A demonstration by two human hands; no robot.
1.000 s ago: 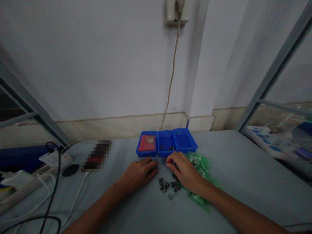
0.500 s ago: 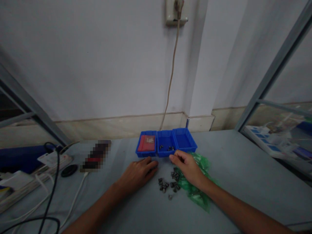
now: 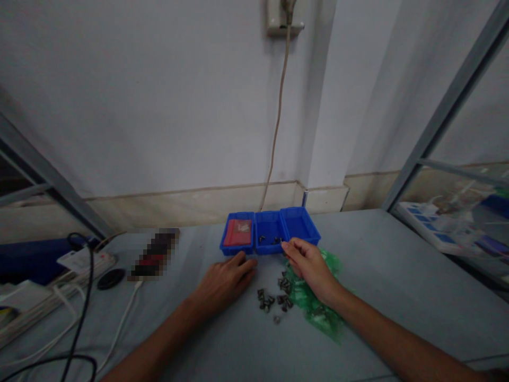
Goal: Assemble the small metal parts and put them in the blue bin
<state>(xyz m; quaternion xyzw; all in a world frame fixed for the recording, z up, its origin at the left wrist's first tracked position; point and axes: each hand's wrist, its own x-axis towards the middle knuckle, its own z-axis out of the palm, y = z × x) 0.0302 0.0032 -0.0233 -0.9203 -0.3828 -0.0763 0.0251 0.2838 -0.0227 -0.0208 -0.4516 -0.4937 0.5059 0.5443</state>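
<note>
Right, the right hand (image 3: 312, 265) sits at the front rim of the middle blue bin (image 3: 271, 225), fingers drawn into a narrow pinch, though I can't tell what's in it; the left hand (image 3: 225, 281) lies palm down on the grey table (image 3: 377, 286), fingers bent, and I can't tell if it holds anything; small metal parts (image 3: 264, 300) lie in loose clusters between the two hands, near the green bag (image 3: 306, 294) under the right one; more pieces (image 3: 277, 240) sit inside the middle bin; the three bins stand side by side near the wall (image 3: 178, 106); there's room right of the bag toward the table's slanting edge, and left of the left hand toward the black disc (image 3: 111, 279); compared with a second ago, the right hand has risen off the clusters toward the bin, the left has barely shifted
</note>
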